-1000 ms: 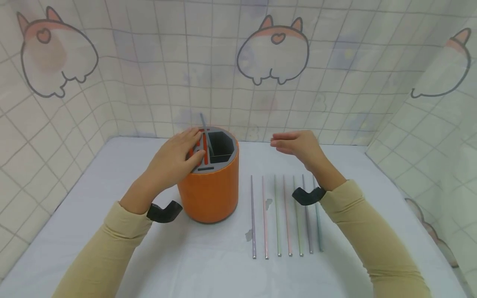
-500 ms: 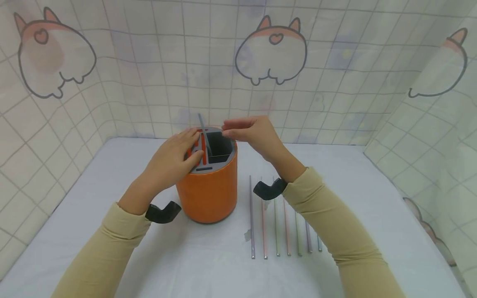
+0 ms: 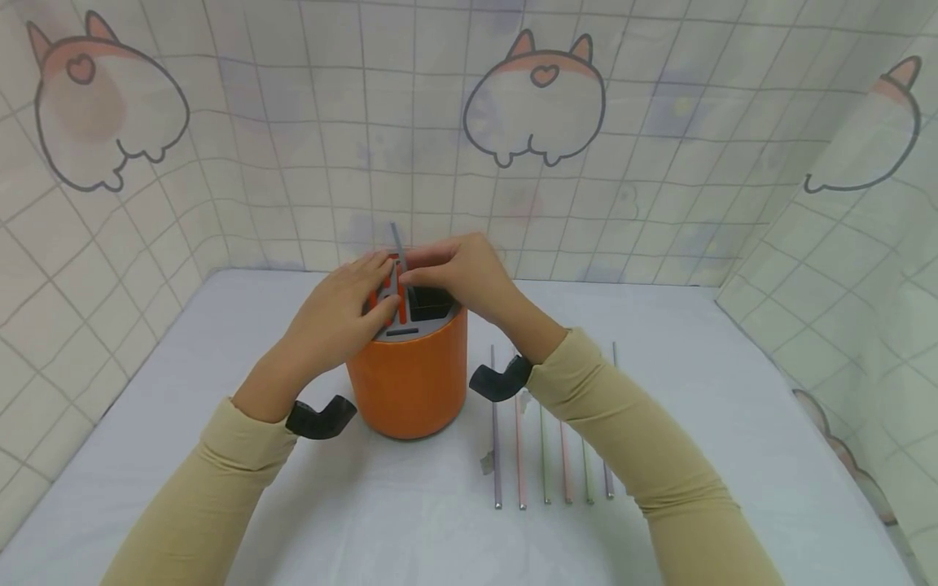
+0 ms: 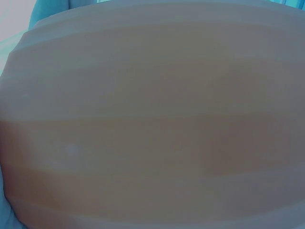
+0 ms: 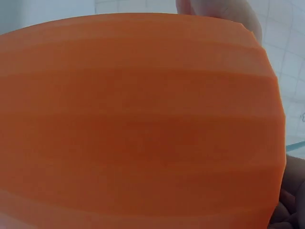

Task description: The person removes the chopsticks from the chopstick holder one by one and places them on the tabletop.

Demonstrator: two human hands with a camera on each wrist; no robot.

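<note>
Left hand [image 3: 333, 313] rests flat w/ straight fingers on orange holder [image 3: 408, 376], mid-desk [image 3: 366, 505]. Right hand [image 3: 458, 277] pinches the grey straw [image 3: 396, 244] standing in holder's top. Other straws [image 3: 545, 456] lie just right of the holder.

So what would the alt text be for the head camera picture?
Two hands meet on top of an orange holder: the left hand rests on its grey lid, the right hand pinches a grey straw standing inside. More straws lie alongside.
</note>
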